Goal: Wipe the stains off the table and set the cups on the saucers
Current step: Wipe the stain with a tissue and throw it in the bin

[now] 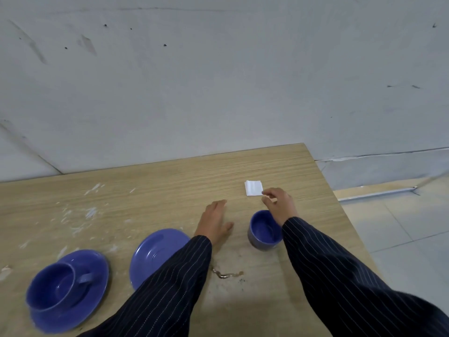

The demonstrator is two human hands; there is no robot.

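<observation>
A folded white tissue point(252, 187) lies on the wooden table point(155, 188) near its far right corner. My right hand point(279, 203) reaches over a blue cup point(263, 231), and its fingertips touch the tissue's near right corner. My left hand point(215, 221) rests flat on the table, fingers apart, holding nothing. Beside it lies an empty blue saucer point(155, 249), partly under my left sleeve. At the near left a second blue cup point(57, 287) sits on another blue saucer point(97, 266). A brownish wet stain point(224, 274) marks the table between my arms.
White smears and flecks point(82, 215) cover the table's left part. A grey wall point(218, 81) rises just behind the table. The table's right edge point(340, 203) drops to a tiled floor point(403, 229).
</observation>
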